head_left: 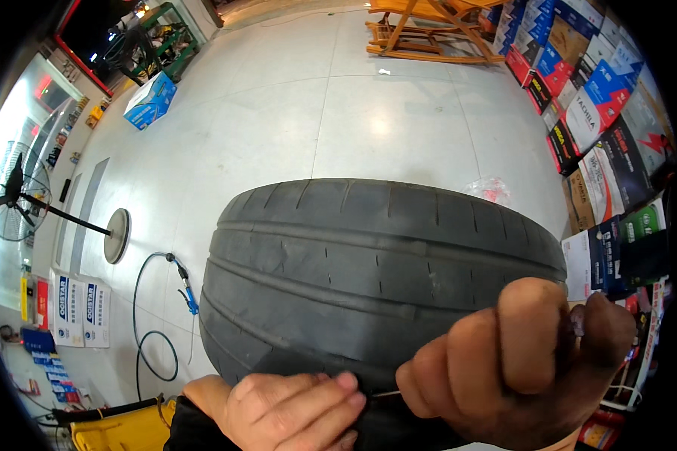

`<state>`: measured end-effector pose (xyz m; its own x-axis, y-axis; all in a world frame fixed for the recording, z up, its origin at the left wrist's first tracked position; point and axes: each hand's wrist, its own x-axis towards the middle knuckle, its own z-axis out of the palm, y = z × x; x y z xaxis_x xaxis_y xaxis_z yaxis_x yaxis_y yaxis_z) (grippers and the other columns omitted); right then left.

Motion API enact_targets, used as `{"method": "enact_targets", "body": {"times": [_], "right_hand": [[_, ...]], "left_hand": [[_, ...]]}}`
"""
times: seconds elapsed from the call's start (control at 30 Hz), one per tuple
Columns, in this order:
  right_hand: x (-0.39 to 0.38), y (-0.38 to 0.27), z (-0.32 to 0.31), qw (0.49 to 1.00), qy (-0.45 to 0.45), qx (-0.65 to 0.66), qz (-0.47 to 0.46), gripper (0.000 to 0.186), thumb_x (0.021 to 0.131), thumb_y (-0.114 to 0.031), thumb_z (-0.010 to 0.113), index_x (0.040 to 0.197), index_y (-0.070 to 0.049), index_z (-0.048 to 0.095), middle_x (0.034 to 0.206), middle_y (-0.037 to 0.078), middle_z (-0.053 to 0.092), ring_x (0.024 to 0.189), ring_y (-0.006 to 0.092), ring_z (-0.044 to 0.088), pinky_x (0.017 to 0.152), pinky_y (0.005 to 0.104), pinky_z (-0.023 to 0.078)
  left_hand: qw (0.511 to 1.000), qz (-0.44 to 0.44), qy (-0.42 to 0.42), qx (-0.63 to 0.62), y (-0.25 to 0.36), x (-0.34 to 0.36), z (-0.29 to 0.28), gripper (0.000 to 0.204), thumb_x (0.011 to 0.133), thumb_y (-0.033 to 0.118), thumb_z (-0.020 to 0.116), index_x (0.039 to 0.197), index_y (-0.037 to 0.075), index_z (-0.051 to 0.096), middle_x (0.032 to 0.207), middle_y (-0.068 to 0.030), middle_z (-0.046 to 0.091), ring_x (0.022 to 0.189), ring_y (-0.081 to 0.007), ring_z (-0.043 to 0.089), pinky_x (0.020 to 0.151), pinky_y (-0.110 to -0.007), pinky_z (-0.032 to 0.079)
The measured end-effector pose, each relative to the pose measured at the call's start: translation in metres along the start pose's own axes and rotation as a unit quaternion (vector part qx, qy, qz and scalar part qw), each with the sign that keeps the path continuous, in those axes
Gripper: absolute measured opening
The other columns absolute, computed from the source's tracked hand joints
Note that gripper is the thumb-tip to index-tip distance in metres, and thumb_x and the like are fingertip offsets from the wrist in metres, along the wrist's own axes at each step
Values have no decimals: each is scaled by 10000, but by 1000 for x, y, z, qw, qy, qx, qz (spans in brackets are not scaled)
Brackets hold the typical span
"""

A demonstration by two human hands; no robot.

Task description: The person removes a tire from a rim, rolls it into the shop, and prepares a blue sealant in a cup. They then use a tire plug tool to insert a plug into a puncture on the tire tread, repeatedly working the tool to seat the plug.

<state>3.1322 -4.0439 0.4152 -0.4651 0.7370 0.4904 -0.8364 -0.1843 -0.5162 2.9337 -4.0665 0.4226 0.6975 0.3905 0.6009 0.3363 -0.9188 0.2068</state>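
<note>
A worn black tire (pixel 353 263) fills the middle of the view, its grooved tread facing me. My right hand (pixel 519 368) is closed in a fist over the tread's near right part, and a thin metal rod (pixel 387 394) sticks out of it toward the left. Whatever handle the rod has is hidden in the fist. On the near side of the tread lies my left hand (pixel 293 413), fingers stretched out and close together. Its fingertips are beside the rod's far end, which meets the dark rubber; the exact contact is hard to make out.
Stacked boxes (pixel 598 105) line the right side. To the left are a blue air gun (pixel 189 301) on a coiled hose (pixel 137 316), a standing fan (pixel 116 234), white boxes (pixel 83 312) and a yellow case (pixel 124 432). A wooden chair (pixel 436 34) stands at the back, near a plastic bag (pixel 491 189).
</note>
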Motion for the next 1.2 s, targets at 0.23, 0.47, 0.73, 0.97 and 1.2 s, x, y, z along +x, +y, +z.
{"method": "enact_targets", "body": {"times": [0.23, 0.47, 0.73, 0.97, 1.2], "right_hand": [[-13, -5, 13, 990, 136, -33, 16, 467, 914, -448, 393, 648, -65, 429, 603, 41, 409, 538, 151, 379, 543, 300, 308], [-15, -8, 31, 971, 228, -54, 40, 452, 923, -510, 284, 662, -149, 365, 599, 8, 401, 527, 166, 336, 544, 327, 289], [-14, 1, 16, 983, 172, 17, -64, 483, 935, -503, 241, 649, -128, 344, 569, 26, 387, 507, 171, 309, 535, 323, 276], [-19, -9, 26, 968, 242, -66, -24, 479, 934, -489, 248, 645, -120, 346, 555, 32, 381, 494, 162, 299, 521, 320, 270], [-21, -6, 34, 973, 225, -40, -19, 478, 921, -501, 278, 645, -119, 360, 555, 43, 392, 497, 172, 315, 529, 327, 272]], "left_hand": [[999, -12, -28, 15, 2, 6, -3, 327, 630, 128, 603, 910, -38, 642, 958, -177, 621, 786, -280, 592, 644, -324, 470], [999, -33, -9, 29, 9, 4, -1, 295, 639, 116, 611, 893, -33, 640, 927, -163, 630, 793, -276, 594, 648, -326, 478], [998, 43, -33, 43, 6, 7, -2, 245, 674, 115, 638, 876, -23, 644, 950, -165, 636, 824, -279, 601, 670, -341, 488], [998, 1, -33, 57, 8, -19, 14, 351, 610, 255, 647, 883, 40, 698, 897, -78, 649, 725, -218, 544, 579, -285, 402], [997, 16, -23, 73, 10, -24, 13, 319, 610, 234, 652, 861, 43, 700, 919, -82, 652, 741, -226, 576, 538, -279, 398]]}}
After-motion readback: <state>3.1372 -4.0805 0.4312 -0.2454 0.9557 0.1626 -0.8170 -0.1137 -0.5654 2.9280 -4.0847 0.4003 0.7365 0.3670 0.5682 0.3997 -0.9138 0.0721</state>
